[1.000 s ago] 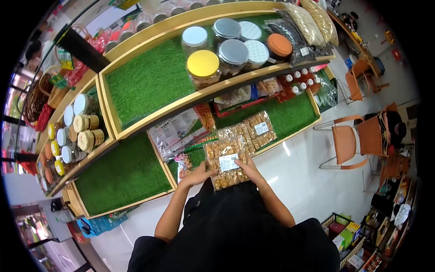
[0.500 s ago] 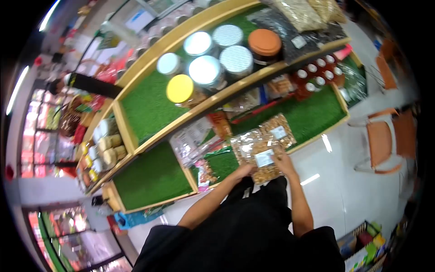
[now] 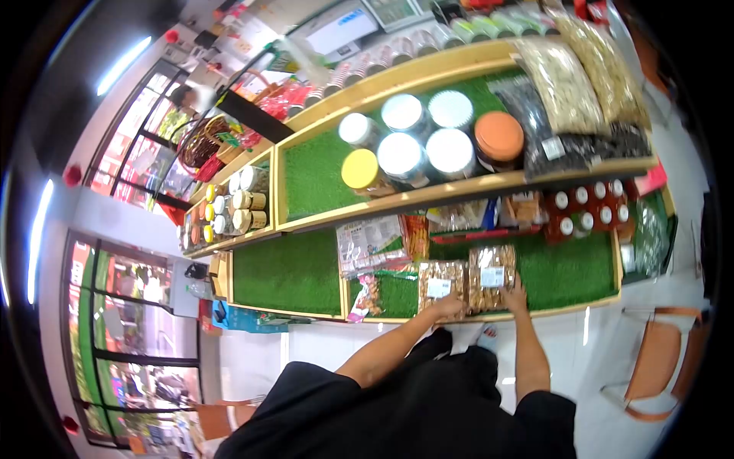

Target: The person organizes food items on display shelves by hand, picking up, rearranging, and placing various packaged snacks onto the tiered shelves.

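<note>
Two clear bags of brown, lumpy snacks with white labels lie side by side on the lower green shelf. My right hand (image 3: 517, 297) is closed on the lower right edge of the right bag (image 3: 492, 258). At the lower right corner of the left bag (image 3: 437, 270), close to the gap between the two, is my left hand (image 3: 451, 307). Its fingers look curled, and what they grip is too small to make out. Left of the bags are a pink-edged packet (image 3: 365, 297) and printed plastic packaging (image 3: 371, 243).
Lidded jars (image 3: 403, 157) and large bags of dry goods (image 3: 562, 88) stand on the upper shelf (image 3: 317, 168). Bottles with white caps (image 3: 583, 208) are at the lower right. An orange chair (image 3: 656, 359) stands on the floor. More jars (image 3: 248, 200) sit at the left.
The held bag has moved from on top of the others to the lower shelf, beside another bag. My hands have moved to the bags' lower edges. The camera view has turned.
</note>
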The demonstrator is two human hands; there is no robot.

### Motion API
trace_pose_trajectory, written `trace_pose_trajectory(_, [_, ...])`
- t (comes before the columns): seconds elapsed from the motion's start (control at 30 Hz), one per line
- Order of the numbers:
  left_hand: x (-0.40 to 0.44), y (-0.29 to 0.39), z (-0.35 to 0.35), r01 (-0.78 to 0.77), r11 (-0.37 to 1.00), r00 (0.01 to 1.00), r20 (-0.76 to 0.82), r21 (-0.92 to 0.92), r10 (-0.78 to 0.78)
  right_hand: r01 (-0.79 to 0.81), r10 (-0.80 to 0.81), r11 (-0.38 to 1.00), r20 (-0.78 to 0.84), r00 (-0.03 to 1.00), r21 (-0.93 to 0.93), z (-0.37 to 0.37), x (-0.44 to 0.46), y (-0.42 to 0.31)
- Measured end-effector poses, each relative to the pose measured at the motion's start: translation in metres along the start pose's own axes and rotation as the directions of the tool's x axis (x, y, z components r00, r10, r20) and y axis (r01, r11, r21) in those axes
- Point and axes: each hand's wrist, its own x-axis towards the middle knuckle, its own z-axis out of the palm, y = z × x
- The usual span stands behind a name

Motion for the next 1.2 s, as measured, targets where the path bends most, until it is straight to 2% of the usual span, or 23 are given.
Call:
trace_pose_trajectory(0.07, [0.002, -0.043, 0.007, -0.057, 0.997, 0.995, -0.08, 0.052, 0.061, -0.024, 0.02, 0.997, 0.056, 0.998, 0.078, 0.0, 0.003, 0.005])
trace_pose_trajectory(0.17, [-0.021, -0.046, -0.003, -0.001, 1.0, 0.997, -0.083, 0.011, 0.001, 0.022, -0.018, 0.993, -0.041, 0.999, 0.114, 0.006, 0.007, 0.022])
trace_pose_trajectory(0.23, [-0.05, -0.01, -0.016, 0.28, 0.958, 0.96, 0.036, -0.061, -0.278, 0.08, -0.064, 0.966, -0.074, 0.995, 0.244, 0.023, 0.024, 0.047])
trace_pose_trajectory(0.27, [-0.049, -0.013, -0.016, 0.365, 0.929, 0.93, 0.072, -0.066, -0.361, 0.041, -0.019, 0.973, -0.099, 0.995, 0.226, 0.019, 0.021, 0.039])
trace_pose_trajectory(0.3, [-0.046, -0.02, -0.013, 0.366, 0.926, 0.93, 0.051, -0.089, -0.363, -0.018, 0.032, 0.99, -0.095, 0.995, 0.143, 0.007, 0.011, 0.019])
trace_pose_trajectory(0.37, [-0.037, -0.034, -0.005, 0.201, 0.979, 0.978, 0.042, 0.045, -0.203, 0.061, -0.043, 0.979, -0.094, 0.995, 0.195, 0.007, 0.014, 0.025])
trace_pose_trajectory(0.43, [-0.036, -0.02, 0.005, 0.198, 0.977, 0.979, 0.073, -0.081, -0.192, 0.092, -0.097, 0.912, -0.007, 0.995, 0.4, 0.006, 0.017, 0.027])
trace_pose_trajectory(0.47, [-0.017, -0.051, 0.025, 0.053, 0.999, 0.998, 0.016, -0.003, -0.053, 0.181, -0.158, 0.967, -0.134, 0.978, 0.18, 0.013, 0.02, 0.035])
trace_pose_trajectory(0.5, [0.006, -0.077, 0.036, -0.087, 0.993, 0.995, -0.033, 0.083, 0.09, 0.236, -0.196, 0.927, -0.16, 0.968, 0.292, 0.021, 0.022, 0.041])
trace_pose_trajectory(0.53, [0.002, -0.053, 0.032, -0.049, 0.986, 0.997, 0.061, 0.16, 0.039, 0.288, -0.234, 0.873, -0.179, 0.955, 0.394, 0.024, 0.025, 0.046])
trace_pose_trajectory(0.57, [-0.007, -0.028, 0.026, -0.015, 0.972, 0.989, 0.145, 0.235, -0.019, 0.263, -0.213, 0.891, -0.173, 0.962, 0.369, 0.017, 0.013, 0.033])
trace_pose_trajectory(0.6, [-0.006, -0.027, 0.03, -0.048, 0.987, 0.994, 0.104, 0.152, 0.033, 0.189, -0.142, 0.872, -0.137, 0.98, 0.451, 0.023, 0.01, 0.035])
trace_pose_trajectory(0.63, [-0.006, -0.03, 0.041, -0.085, 0.994, 0.995, 0.06, 0.067, 0.082, 0.282, -0.179, 0.797, -0.237, 0.955, 0.535, 0.035, 0.011, 0.041])
trace_pose_trajectory(0.7, [-0.021, -0.013, 0.053, 0.098, 0.995, 0.968, -0.233, -0.009, -0.097, 0.34, -0.244, 0.872, -0.291, 0.925, 0.351, 0.027, -0.009, 0.014])
trace_pose_trajectory(0.77, [-0.025, -0.005, 0.048, 0.171, 0.976, 0.985, -0.003, -0.137, -0.174, 0.243, -0.188, 0.919, -0.196, 0.962, 0.31, 0.0, -0.047, -0.05])
trace_pose_trajectory(0.83, [-0.042, 0.012, 0.049, 0.269, 0.933, 0.961, 0.006, -0.237, -0.276, 0.263, -0.217, 0.925, -0.185, 0.958, 0.274, 0.0, -0.042, -0.054])
trace_pose_trajectory(0.9, [-0.029, 0.005, 0.043, 0.336, 0.92, 0.929, 0.233, -0.202, -0.288, 0.26, -0.224, 0.886, -0.137, 0.965, 0.383, 0.003, -0.03, -0.052])
trace_pose_trajectory(0.93, [-0.031, 0.011, 0.037, 0.318, 0.921, 0.939, 0.206, -0.225, -0.274, 0.167, -0.148, 0.921, -0.078, 0.986, 0.351, -0.004, -0.033, -0.062])
trace_pose_trajectory(0.97, [-0.036, 0.017, 0.035, 0.344, 0.906, 0.932, 0.207, -0.245, -0.298, 0.187, -0.174, 0.92, -0.069, 0.982, 0.344, -0.003, -0.025, -0.064])
trace_pose_trajectory(1.03, [-0.039, 0.018, 0.039, 0.373, 0.888, 0.922, 0.21, -0.27, -0.324, -0.002, 0.01, 0.746, -0.009, 1.0, 0.666, 0.0, -0.024, -0.062])
trace_pose_trajectory(1.1, [-0.038, 0.021, 0.047, 0.302, 0.91, 0.948, -0.013, -0.283, -0.319, -0.09, 0.052, 0.736, 0.077, 0.996, 0.671, 0.001, -0.022, -0.064])
trace_pose_trajectory(1.17, [-0.025, 0.021, 0.045, 0.295, 0.928, 0.956, 0.061, -0.227, -0.289, -0.258, 0.139, 0.713, 0.23, 0.963, 0.651, -0.012, -0.017, -0.063])
trace_pose_trajectory(1.2, [-0.016, 0.019, 0.04, 0.288, 0.944, 0.954, 0.134, -0.162, -0.269, -0.127, -0.033, 0.735, 0.222, 0.974, 0.666, -0.001, -0.014, -0.05])
